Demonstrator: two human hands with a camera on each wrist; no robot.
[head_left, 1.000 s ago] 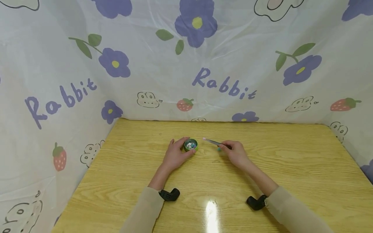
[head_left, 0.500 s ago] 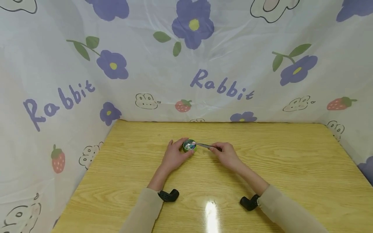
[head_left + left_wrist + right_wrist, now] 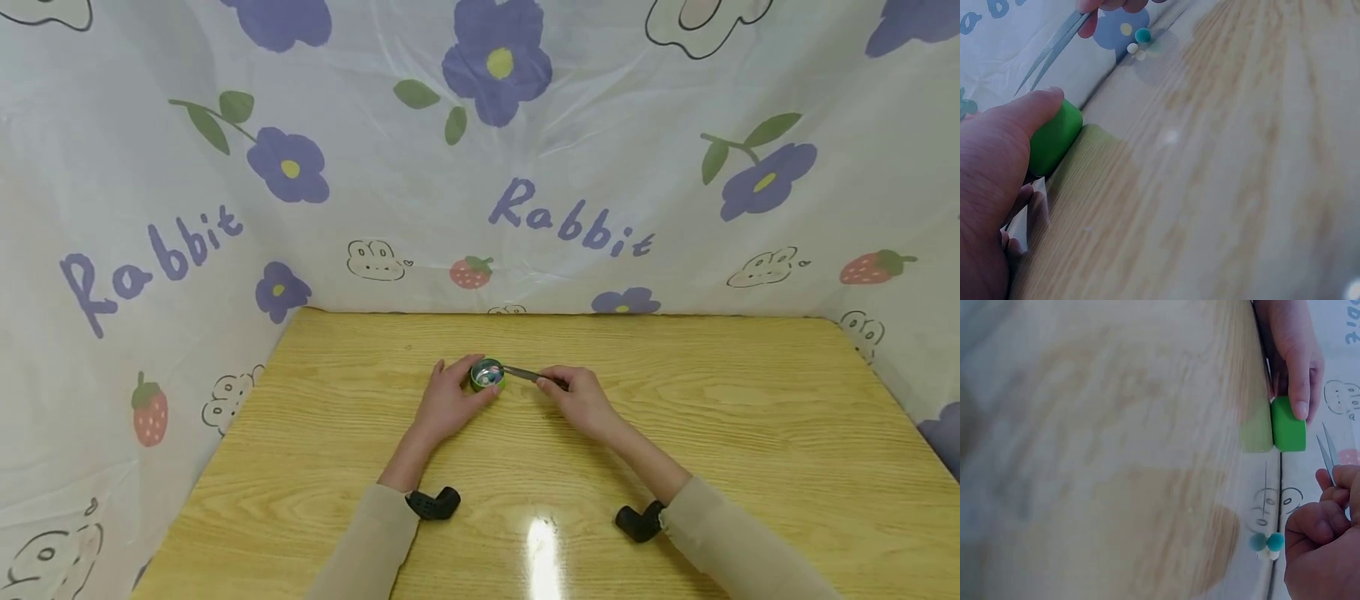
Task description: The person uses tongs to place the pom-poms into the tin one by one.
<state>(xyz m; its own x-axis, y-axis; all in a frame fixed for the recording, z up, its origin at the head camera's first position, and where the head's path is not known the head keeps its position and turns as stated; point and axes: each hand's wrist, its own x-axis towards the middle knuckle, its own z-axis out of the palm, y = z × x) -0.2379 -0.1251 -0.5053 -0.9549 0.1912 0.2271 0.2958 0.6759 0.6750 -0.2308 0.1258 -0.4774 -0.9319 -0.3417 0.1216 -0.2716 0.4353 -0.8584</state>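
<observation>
While the left hand (image 3: 450, 398) gripped the green tin (image 3: 1289, 428), the right hand (image 3: 583, 403) pinched spread-tipped tweezers (image 3: 522, 374) at its three o'clock, apparently mid-release, next needing a clean lift away.

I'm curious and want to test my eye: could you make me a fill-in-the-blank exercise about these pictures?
The right hand holds a pair of ____.
The left hand grips a small container whose outside is ____.
The word written on the backdrop is ____.

Missing words: tweezers; green; Rabbit.
</observation>
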